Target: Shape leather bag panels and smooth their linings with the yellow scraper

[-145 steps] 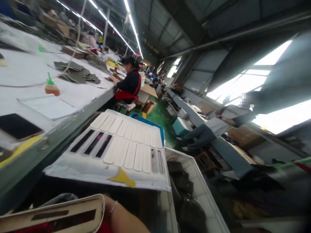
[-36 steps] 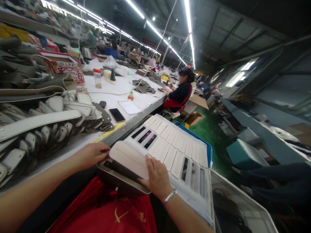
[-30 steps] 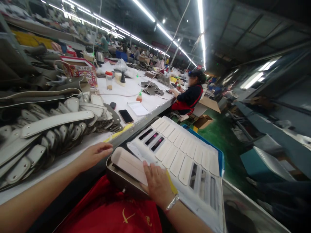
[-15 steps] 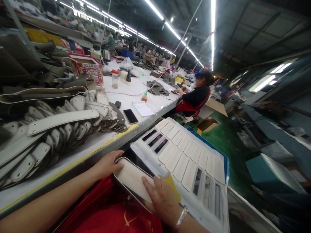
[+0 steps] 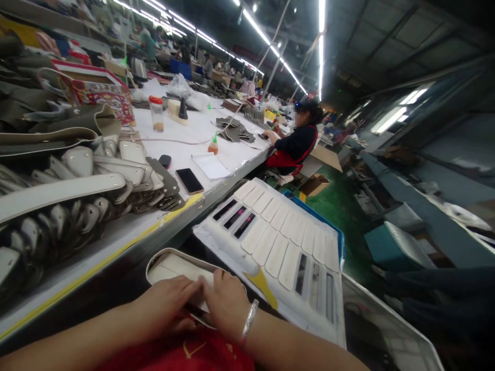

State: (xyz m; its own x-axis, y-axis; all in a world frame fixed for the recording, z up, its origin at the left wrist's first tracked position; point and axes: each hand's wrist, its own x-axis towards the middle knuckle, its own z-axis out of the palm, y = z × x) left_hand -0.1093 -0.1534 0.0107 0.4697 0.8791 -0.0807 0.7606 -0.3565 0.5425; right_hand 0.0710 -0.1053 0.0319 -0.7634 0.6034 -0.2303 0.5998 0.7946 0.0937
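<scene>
Low in front of my red apron lies a long leather case with rounded ends, a cream inner face and a thin raised rim. My left hand is closed on its near edge, fingers bent inward. My right hand, with a silvery bracelet at the wrist, grips the case just beside it, and the fingertips of both hands nearly meet. The hands cover the middle of the case, and what the thumbs do beneath is hidden. Just beyond my right hand stands a white tray carrying rows of cream rounded strips.
To my left, white straps with metal studs are heaped on the table. A phone, a notepad and a glue bottle lie near its edge. A co-worker sits farther along.
My left hand has moved from the far end of the case to its near edge, next to my right hand. The case has shifted left, and the view has turned slightly right.
</scene>
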